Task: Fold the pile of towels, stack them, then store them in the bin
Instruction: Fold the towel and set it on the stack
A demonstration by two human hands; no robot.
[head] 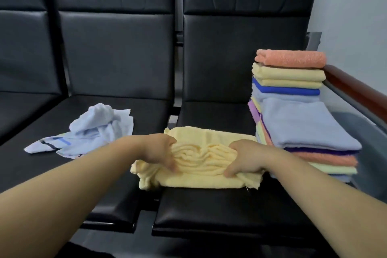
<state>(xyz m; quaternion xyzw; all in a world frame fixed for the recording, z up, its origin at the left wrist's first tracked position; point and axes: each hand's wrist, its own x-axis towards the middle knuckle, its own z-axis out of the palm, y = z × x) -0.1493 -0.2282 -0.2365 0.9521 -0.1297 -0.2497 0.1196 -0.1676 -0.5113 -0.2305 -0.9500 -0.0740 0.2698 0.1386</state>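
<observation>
Lying right of the crumpled pale blue towel (pixel 94 130), the yellow towel (pixel 199 180) is set long axis left-to-right on the black seat (pixel 209 211), its rippled, bunched middle gripped by the left hand (pixel 161 151) and the right hand (pixel 247 157), both curled into the cloth and equally near, with the folded stack (pixel 303 123) just beside it on the right.

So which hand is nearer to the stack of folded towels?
Right. The right hand grips the yellow towel just beside the stack of folded towels; the left hand grips the towel's other end, farther from the stack.
</observation>
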